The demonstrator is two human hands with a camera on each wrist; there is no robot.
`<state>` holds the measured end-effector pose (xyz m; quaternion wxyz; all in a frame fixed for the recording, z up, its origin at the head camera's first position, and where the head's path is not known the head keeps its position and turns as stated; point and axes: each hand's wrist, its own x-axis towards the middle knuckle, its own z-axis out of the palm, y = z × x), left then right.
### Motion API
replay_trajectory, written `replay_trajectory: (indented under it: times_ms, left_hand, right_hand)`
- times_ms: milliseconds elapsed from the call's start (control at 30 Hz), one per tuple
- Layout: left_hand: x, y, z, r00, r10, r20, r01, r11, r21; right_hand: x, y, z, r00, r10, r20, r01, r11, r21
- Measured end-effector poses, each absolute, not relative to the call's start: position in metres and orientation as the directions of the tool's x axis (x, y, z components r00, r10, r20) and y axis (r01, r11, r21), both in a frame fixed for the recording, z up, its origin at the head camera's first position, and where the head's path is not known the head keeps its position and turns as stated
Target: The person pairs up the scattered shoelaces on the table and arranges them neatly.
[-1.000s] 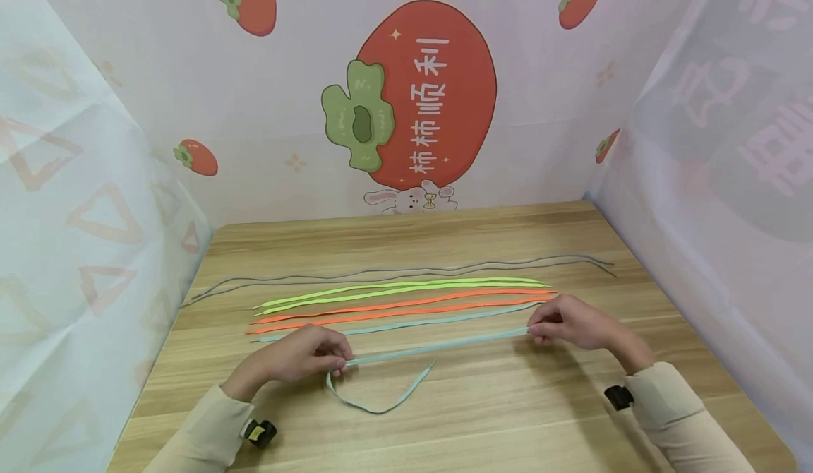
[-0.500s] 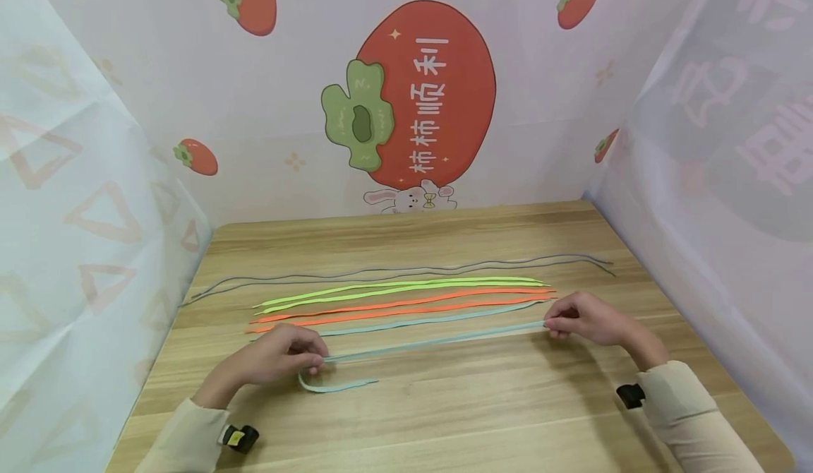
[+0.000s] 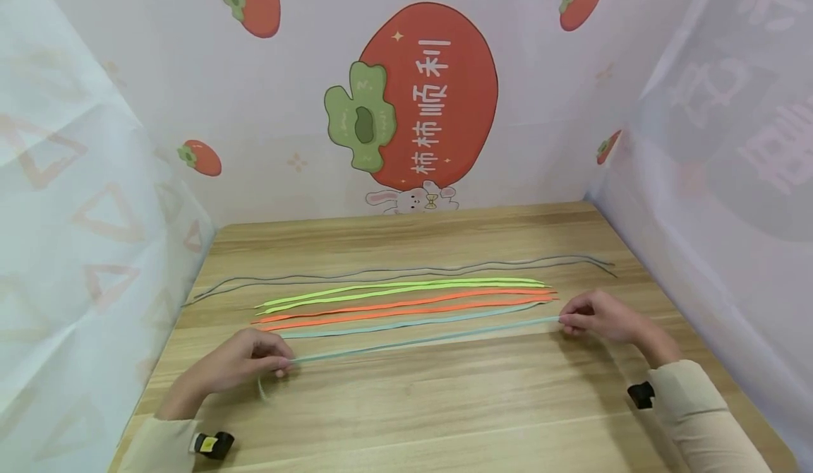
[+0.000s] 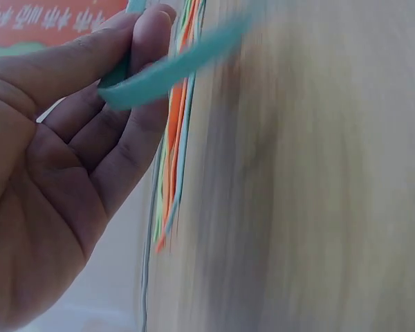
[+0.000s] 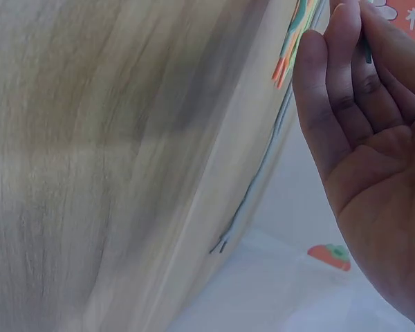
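A flat light-blue shoelace is stretched nearly straight between both hands, just in front of the other laces. My left hand pinches it between thumb and fingers near its left end; a short tail hangs below, and in the left wrist view the shoelace loops out past the fingertips. At the other end, my right hand pinches the tip, and a dark bit of it shows between thumb and fingers in the right wrist view. A second light-blue shoelace lies on the table right behind the held one.
Behind lie two orange shoelaces, two yellow-green shoelaces and two thin grey laces, roughly parallel across the wooden table. A printed cloth wall rises at the back, with further cloth at both sides.
My left hand has slid left along the shoelace, and the loose tail has shortened to a small piece. The right hand has moved to the right and slightly back, still holding its end.
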<state>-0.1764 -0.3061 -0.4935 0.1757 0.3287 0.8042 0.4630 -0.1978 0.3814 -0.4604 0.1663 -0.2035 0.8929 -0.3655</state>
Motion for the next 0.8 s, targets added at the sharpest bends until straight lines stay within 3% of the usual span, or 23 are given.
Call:
replay_trajectory:
  times_ms: [300, 567, 800]
  left_hand:
    - [-0.165, -0.342, -0.492, -0.805, 0.593, -0.003, 0.329, 0.451, 0.829]
    - [-0.166, -0.362, -0.491, -0.838, 0.546, 0.002, 0.324, 0.493, 0.808]
    - [-0.170, -0.363, -0.496, -0.881, 0.459, -0.112, 0.224, 0.614, 0.757]
  right_hand:
    - [-0.203, 0.391, -0.469, -0.885, -0.436, -0.161, -0.226, 0.706, -0.671]
    - [-0.208, 0.400, -0.474, -0.889, -0.407, -0.211, -0.171, 0.721, -0.672]
    - [-0.215, 0.399, -0.476, -0.885, -0.388, -0.257, -0.148, 0.758, -0.635]
